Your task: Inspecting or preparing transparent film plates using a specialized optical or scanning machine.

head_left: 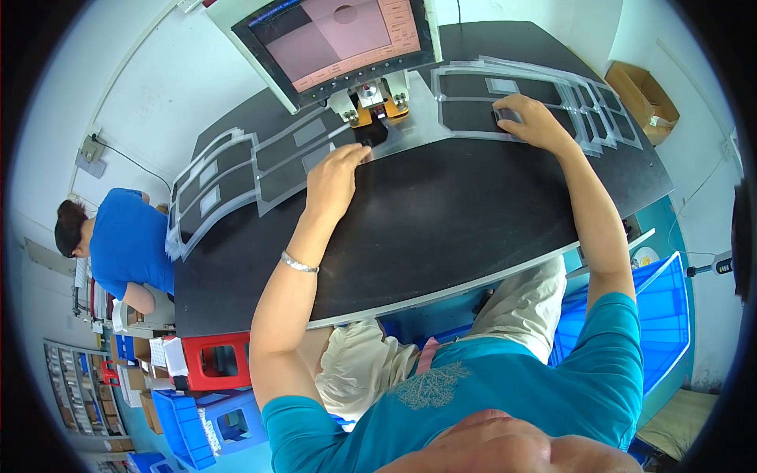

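My left hand [333, 180] reaches to the edge of the machine's metal base plate [426, 122], wrist ringed by a silver bracelet. Its fingers are bent together at the right end of a clear-framed sheet [282, 167]; what lies between the fingertips is hidden. A black piece [371, 135] rests under the machine's head [369, 101], just beyond these fingers. Over the right-hand row of overlapping clear-framed sheets [465, 116], my right hand [538, 124] is curled, thumb and fingers around a small dark flat piece [507, 116].
A monitor [343, 39] rises above the machine on the black table [441, 213]. More overlapping sheets [213, 189] lie at the left. Beyond the right edge stands a cardboard box [643, 98]. Blue crates [658, 315] and a red stool [214, 361] are below; a person in blue [130, 240] works at left.
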Available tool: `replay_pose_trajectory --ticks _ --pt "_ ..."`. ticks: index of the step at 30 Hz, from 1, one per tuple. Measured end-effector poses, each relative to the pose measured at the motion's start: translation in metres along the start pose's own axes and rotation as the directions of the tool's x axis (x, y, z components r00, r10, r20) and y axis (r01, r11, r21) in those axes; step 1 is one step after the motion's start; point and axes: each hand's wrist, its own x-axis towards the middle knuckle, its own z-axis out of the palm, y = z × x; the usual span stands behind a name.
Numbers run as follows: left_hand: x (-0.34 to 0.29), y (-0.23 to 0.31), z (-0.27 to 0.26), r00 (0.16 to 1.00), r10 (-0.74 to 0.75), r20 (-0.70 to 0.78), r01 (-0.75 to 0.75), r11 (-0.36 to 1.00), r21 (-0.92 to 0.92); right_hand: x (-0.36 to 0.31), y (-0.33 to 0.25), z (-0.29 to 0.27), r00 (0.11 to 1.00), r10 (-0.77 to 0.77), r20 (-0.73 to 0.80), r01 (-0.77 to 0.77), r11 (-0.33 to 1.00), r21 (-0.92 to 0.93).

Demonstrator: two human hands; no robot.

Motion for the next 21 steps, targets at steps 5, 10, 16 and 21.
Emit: replay_pose_trajectory --ticks 5,10,16,21 --pt "0.014 -0.003 0.006 1.0 0.0 0.01 -0.001 0.996 0.092 0.0 -0.003 -0.001 1.0 0.009 0.005 -0.009 1.0 0.012" --pt "0.013 -0.01 0.009 0.999 -0.009 0.053 0.005 0.998 0.059 0.0 0.0 -0.001 1.0 -0.014 -0.011 0.014 1.0 0.001" --pt "0.011 -0.019 0.012 0.995 -0.023 0.093 0.026 0.999 -0.029 0.001 -0.001 0.0 0.995 -0.048 -0.089 0.05 0.998 0.027" --pt "0.01 -0.024 0.016 0.999 -0.049 0.017 0.046 0.986 0.161 0.005 -0.016 0.001 0.994 0.023 -0.107 -0.005 0.987 0.163"
